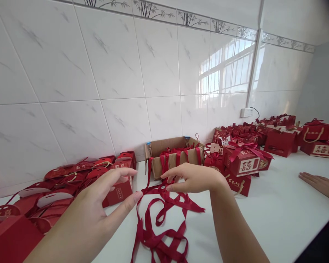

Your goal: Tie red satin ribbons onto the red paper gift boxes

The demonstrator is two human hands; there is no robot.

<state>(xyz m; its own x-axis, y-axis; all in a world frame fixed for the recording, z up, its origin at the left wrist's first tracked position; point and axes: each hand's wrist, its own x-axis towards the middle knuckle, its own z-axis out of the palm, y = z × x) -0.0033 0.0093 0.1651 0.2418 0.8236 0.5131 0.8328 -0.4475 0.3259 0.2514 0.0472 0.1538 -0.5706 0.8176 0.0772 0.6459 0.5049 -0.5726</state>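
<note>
Dark red ribbons (164, 239) lie in loose loops on the white table, and some run up over the front of a cardboard box (156, 168). My left hand (109, 201) hovers left of the ribbons, thumb and fingers apart, with nothing in it. Over the upper part of the ribbons, just in front of the box, is my right hand (190, 178); its fingers are bent but apart, and nothing shows between them. More ribbon fills the box. Partly behind my left hand stands a red gift box (120, 191).
Many red boxes (55, 199) crowd the left side. To the right, a ribbon-tied box (244, 160) sits among more red boxes and bags. Another person's hand (320, 185) rests on the table (279, 204) at the far right. A tiled wall stands behind.
</note>
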